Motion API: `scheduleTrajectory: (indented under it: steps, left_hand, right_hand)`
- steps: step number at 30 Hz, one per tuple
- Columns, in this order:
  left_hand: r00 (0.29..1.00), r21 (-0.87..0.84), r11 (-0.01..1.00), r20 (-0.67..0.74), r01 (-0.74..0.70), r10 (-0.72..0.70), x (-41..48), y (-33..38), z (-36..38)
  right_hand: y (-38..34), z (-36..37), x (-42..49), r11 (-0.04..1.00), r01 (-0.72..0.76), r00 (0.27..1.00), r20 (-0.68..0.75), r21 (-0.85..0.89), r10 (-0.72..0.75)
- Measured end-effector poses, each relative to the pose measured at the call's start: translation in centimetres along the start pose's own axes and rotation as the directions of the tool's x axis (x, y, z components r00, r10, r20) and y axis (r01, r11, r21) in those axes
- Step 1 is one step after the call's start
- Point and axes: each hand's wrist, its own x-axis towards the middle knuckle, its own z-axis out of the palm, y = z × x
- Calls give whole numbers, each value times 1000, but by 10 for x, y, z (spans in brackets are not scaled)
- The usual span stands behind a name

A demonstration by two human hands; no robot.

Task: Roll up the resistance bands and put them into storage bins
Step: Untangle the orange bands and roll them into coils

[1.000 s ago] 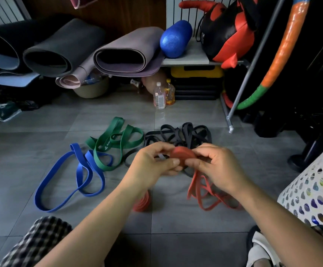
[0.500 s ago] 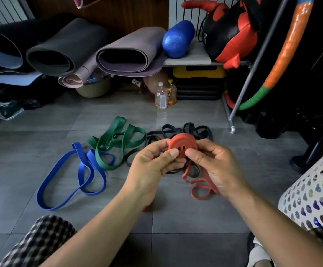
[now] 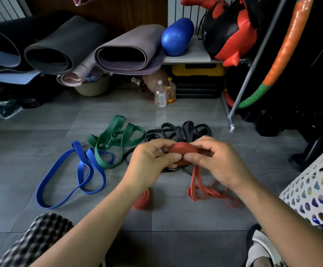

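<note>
Red band (image 3: 183, 151) half-rolled between both hands, loose tail trailing onto floor (image 3: 41, 135).

Dim indoor shot with soft, diffuse light. Brightest patches are the white slats (image 3: 0, 8) top left and top centre. The grey floor (image 3: 31, 147) carries a pale sheen near the bottles (image 3: 164, 93) and darkens toward the bottom edge. The right side behind the metal pole (image 3: 253, 60) is almost black, detail lost. Left hand (image 3: 153, 162) and right hand (image 3: 222, 162) are evenly lit and sharp. Wide-angle bowing at the edges; corners are soft and darker.
</note>
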Motion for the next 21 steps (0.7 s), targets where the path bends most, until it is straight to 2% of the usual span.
scheduleTrajectory:
  steps: [4, 7, 11, 13, 14, 15, 16, 17, 19, 21]
  left_hand:
    - [999, -315, 949, -41, 2, -15, -2, 5, 4]
    - [998, -443, 896, -52, 4, -30, -1, 5, 6]
    - [996, -561, 824, 13, 81, -89, -2, -1, 11]
    - [995, -448, 889, 36, 101, -95, -1, 0, 7]
    - [998, -259, 964, 13, 58, -57, 1, -1, 2]
    - [999, 18, 1000, -21, -25, 25, 3, -3, -3]
    - [992, 280, 953, -18, -118, 128, 4, -4, -7]
    - [978, 440, 876, 22, -198, 209, 5, -4, -10]
    - [964, 516, 816, 98, -262, 247, 6, -2, -12]
    - [971, 432, 871, 63, -235, 231, 6, -1, -12]
  right_hand:
    - [-4, -1, -1, 984, -46, 999, -3, 171, 48]
    - [-3, 4, -3, 958, -57, 997, -39, 280, 71]
    - [1, 7, -3, 978, -31, 994, -93, 206, 51]
    - [3, 3, -2, 997, -18, 997, -73, 71, 23]
    - [5, -1, -1, 999, 5, 998, -64, -44, -8]
    - [7, -4, 0, 982, 40, 998, -49, -184, -50]
    - [10, -5, 1, 945, 79, 995, -26, -317, -92]
    - [11, -6, 1, 902, 116, 992, 3, -417, -127]
    - [11, -5, 0, 844, 177, 983, 57, -507, -172]
    - [9, -4, -1, 866, 198, 979, 50, -458, -197]
